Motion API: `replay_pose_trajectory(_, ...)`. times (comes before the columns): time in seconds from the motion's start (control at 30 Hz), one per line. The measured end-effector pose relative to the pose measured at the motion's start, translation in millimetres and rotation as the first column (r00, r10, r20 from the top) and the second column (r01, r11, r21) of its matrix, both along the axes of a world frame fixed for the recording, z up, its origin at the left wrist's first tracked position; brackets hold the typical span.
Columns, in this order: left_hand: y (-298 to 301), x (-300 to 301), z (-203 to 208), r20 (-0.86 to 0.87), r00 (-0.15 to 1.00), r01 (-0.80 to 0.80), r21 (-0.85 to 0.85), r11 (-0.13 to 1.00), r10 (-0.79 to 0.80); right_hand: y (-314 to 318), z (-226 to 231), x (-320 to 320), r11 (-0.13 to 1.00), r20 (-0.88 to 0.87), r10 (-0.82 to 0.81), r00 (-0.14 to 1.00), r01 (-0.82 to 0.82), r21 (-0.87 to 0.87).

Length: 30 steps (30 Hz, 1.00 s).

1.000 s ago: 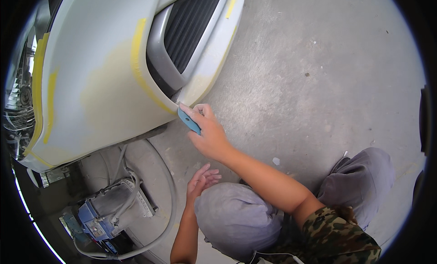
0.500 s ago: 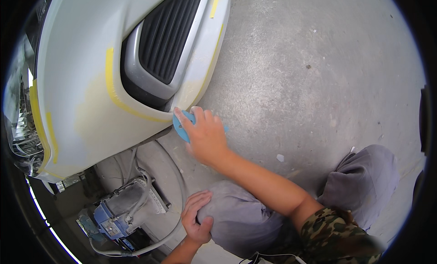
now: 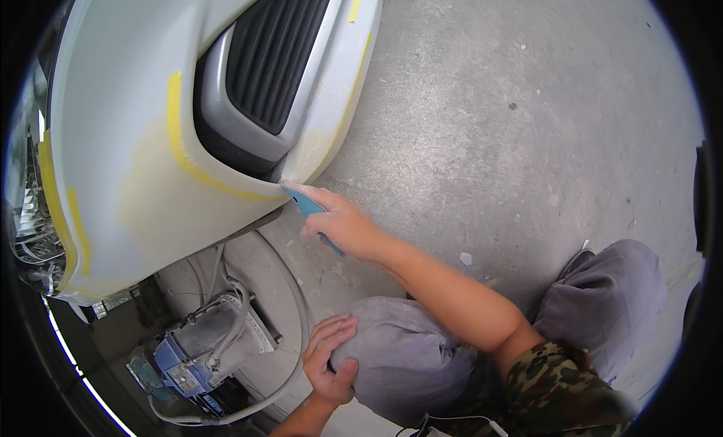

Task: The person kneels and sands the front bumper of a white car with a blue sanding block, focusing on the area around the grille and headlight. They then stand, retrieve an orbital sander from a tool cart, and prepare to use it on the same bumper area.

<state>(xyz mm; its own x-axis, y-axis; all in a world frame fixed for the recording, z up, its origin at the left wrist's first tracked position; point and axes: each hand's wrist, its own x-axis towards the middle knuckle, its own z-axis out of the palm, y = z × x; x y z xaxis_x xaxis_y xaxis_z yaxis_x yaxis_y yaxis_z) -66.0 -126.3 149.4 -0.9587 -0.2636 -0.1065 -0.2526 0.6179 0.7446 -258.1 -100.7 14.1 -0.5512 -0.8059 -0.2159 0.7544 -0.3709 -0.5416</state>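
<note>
You seem to be at the rubbing step: your right hand (image 3: 348,225) has its grip closed on the blue pad (image 3: 306,203), its tip at ten o'clock, right by the white bumper's (image 3: 113,143) lower edge. Your left hand (image 3: 330,356), at six o'clock, cups your knee (image 3: 407,347). The next stroke likely calls for light pressure, clear of the yellow tape (image 3: 176,128) towards ten o'clock.

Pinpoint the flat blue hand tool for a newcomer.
Start at the whitish car bumper with yellow tape strips. By its corner near the black slatted grille, the right hand grips the flat blue tool. Unlike the boxy blue machine at lower left, it is thin and handheld.
</note>
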Motion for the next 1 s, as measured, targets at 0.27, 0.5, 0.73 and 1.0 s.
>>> replay_pose_trajectory(0.27, 1, -3, 2, 0.026, 1.0, 0.008, 0.001, 1.0, -0.008, 1, 4, 10, 0.817, -0.675, 0.132, 0.726, 0.305, 0.488)
replay_pose_trajectory(0.5, 3, -2, 1, 0.014, 1.0, 0.006, 0.011, 1.0, -0.006, 0, 1, 2, 0.711, -0.854, 0.262, 0.45, 0.508, 0.486)
replay_pose_trajectory(0.73, 4, -3, 1, 0.009, 1.0, -0.002, 0.001, 1.0, 0.002, -5, 2, 3, 0.92, -0.54, -0.025, 0.841, 0.231, 0.317)
replay_pose_trajectory(1.0, 4, -2, 1, 0.011, 1.0, -0.01, 0.005, 1.0, 0.01, 1, 7, 5, 0.885, -0.553, 0.088, 0.828, 0.189, 0.424)
